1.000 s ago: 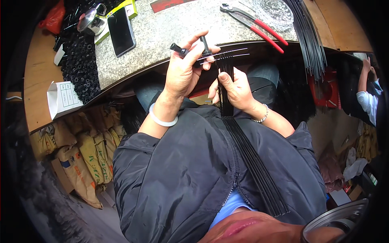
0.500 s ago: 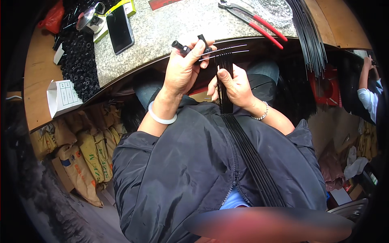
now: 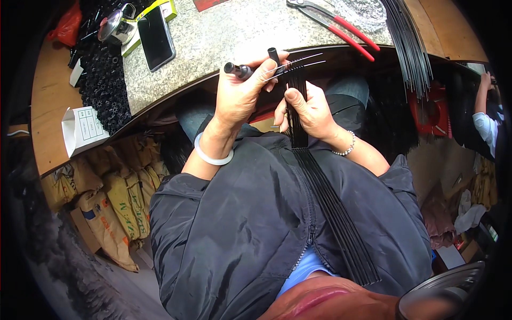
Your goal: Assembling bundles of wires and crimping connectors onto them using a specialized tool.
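My left hand (image 3: 242, 93) is closed around two black plastic tubes: a tube (image 3: 238, 70) with its open end sticking out at the left, and a tube (image 3: 273, 54) standing up between the fingers. Two thin silver wires (image 3: 314, 63) run out to the right from this hand, across the tops of the ribs. My right hand (image 3: 310, 111) pinches a flat bundle of thin black ribs (image 3: 297, 120), like umbrella ribs, just below those wires. The bundle hangs down over my dark jacket. Whether the rib ends are threaded on the wires is too small to tell.
On the stone-topped table lie a phone (image 3: 156, 40), red-handled pliers (image 3: 341, 26) and a pile of small black plastic parts (image 3: 106, 96). More loose rods (image 3: 413, 58) hang over the edge at right. A white box (image 3: 85, 129) stands left; sacks (image 3: 109, 229) lie below.
My left hand has tilted slightly, and the tubes and wires have shifted a little with it. My right hand keeps its pinch on the ribs, almost unmoved.
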Tool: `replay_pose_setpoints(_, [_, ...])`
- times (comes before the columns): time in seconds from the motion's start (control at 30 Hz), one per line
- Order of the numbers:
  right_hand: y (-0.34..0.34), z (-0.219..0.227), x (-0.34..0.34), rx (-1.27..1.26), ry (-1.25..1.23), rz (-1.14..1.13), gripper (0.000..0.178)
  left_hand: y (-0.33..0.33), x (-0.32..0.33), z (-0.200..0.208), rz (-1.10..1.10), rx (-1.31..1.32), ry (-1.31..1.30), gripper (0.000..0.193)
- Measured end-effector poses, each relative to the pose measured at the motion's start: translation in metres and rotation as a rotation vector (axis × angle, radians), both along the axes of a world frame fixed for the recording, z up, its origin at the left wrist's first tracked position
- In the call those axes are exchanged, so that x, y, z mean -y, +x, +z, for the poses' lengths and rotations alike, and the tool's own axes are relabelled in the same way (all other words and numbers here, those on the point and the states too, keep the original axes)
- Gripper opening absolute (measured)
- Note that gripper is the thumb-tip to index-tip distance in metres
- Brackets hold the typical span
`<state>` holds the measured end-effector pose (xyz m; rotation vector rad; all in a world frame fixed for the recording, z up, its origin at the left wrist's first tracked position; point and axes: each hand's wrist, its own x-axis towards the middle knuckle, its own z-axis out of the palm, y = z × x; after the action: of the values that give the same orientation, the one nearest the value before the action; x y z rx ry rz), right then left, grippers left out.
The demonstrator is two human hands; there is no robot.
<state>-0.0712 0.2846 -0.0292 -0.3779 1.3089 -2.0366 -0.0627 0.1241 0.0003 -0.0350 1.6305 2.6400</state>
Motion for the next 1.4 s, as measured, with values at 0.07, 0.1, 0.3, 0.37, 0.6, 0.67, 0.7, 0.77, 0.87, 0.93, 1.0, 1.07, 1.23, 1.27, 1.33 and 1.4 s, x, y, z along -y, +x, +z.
replay_pose_setpoints(0.07, [0.000, 0.000, 0.000, 0.008, 0.008, 0.006, 0.038, -0.001, 0.002, -0.001, 0.016, -0.051, -0.056, 0.028])
replay_pose_setpoints(0.1, [0.000, 0.001, -0.001, 0.013, 0.014, 0.013, 0.038, -0.001, 0.003, -0.001, 0.014, -0.049, -0.055, 0.028])
replay_pose_setpoints(0.3, [-0.001, 0.004, 0.000, -0.010, -0.011, 0.019, 0.036, 0.012, 0.001, 0.002, -0.019, -0.007, 0.280, 0.038])
replay_pose_setpoints(0.37, [-0.001, 0.006, 0.001, -0.008, -0.020, 0.012, 0.035, 0.014, 0.001, -0.003, -0.029, -0.041, 0.267, 0.038])
replay_pose_setpoints(0.6, [0.000, 0.007, 0.001, -0.002, -0.041, 0.029, 0.035, 0.012, 0.001, -0.006, -0.006, -0.007, 0.207, 0.038])
replay_pose_setpoints(0.67, [0.000, 0.008, 0.001, -0.003, -0.037, 0.028, 0.036, 0.013, 0.000, -0.006, -0.007, -0.025, 0.239, 0.035])
replay_pose_setpoints(0.7, [0.000, 0.007, 0.002, -0.001, -0.040, 0.026, 0.036, 0.013, -0.001, -0.006, -0.007, -0.044, 0.274, 0.033])
replay_pose_setpoints(0.77, [0.001, 0.005, 0.003, -0.028, -0.043, -0.008, 0.038, 0.014, -0.005, -0.004, 0.056, -0.010, 0.173, 0.032])
replay_pose_setpoints(0.87, [0.004, 0.001, 0.006, -0.051, -0.028, -0.030, 0.041, 0.015, -0.010, 0.003, 0.082, 0.008, 0.075, 0.035])
replay_pose_setpoints(0.93, [0.004, -0.002, 0.004, -0.055, -0.036, -0.027, 0.042, 0.011, -0.012, -0.005, 0.206, -0.015, -0.061, 0.034])
replay_pose_setpoints(1.0, [0.004, -0.001, 0.004, -0.062, -0.047, -0.023, 0.043, 0.009, -0.012, -0.003, 0.178, -0.033, -0.044, 0.031])
replay_pose_setpoints(1.07, [0.004, 0.005, 0.003, -0.046, 0.005, -0.005, 0.045, 0.010, -0.012, -0.003, 0.137, 0.001, 0.125, 0.030])
replay_pose_setpoints(1.23, [0.000, 0.005, 0.003, -0.041, 0.018, 0.050, 0.046, 0.007, -0.005, -0.012, 0.045, 0.030, 0.213, 0.030])
replay_pose_setpoints(1.27, [0.000, 0.006, 0.003, -0.055, 0.028, 0.058, 0.046, 0.006, -0.004, -0.013, 0.021, 0.050, 0.241, 0.030])
replay_pose_setpoints(1.33, [0.001, 0.005, 0.003, -0.059, 0.023, 0.048, 0.047, 0.004, 0.000, -0.011, -0.012, 0.078, 0.249, 0.028])
replay_pose_setpoints(1.4, [0.001, 0.004, 0.002, -0.061, 0.020, 0.037, 0.049, 0.001, 0.000, -0.012, -0.047, 0.110, 0.257, 0.026])
